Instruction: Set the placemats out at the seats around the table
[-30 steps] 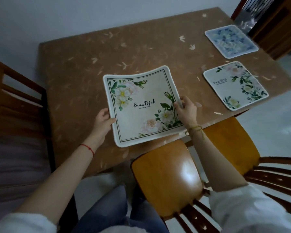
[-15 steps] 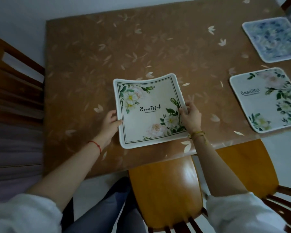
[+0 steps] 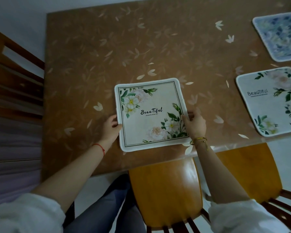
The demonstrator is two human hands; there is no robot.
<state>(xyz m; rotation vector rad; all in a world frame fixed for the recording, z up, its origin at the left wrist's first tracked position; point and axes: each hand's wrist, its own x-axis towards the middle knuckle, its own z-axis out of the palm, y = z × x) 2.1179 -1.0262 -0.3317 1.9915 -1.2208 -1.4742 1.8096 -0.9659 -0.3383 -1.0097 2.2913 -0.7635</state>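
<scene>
Since a second ago, the cream square placemat with white and pink flowers and the word "Beautiful" (image 3: pixel 150 113) has come down from its lifted, bowed shape and now lies flat on the brown leaf-patterned bench (image 3: pixel 94 52), close to the near edge and directly in front of the orange wooden chair seat (image 3: pixel 165 190). The left hand (image 3: pixel 110 129) pinches the mat's left edge, thumb on top and fingers tucked beneath or beside it; its grip is nearly closed on the fabric. The right hand (image 3: pixel 194 123) holds the right edge in the same way, thumb lying over the printed border. A red thread bracelet (image 3: pixel 100 147) circles the left wrist and a gold bracelet (image 3: pixel 199 140) the right. Toward the bench's right edge lies a second white floral placemat (image 3: pixel 265 105), near the same near edge, and beyond it, toward the far right corner, a blue floral placemat (image 3: pixel 280 36). Both lie well apart from the held one.
</scene>
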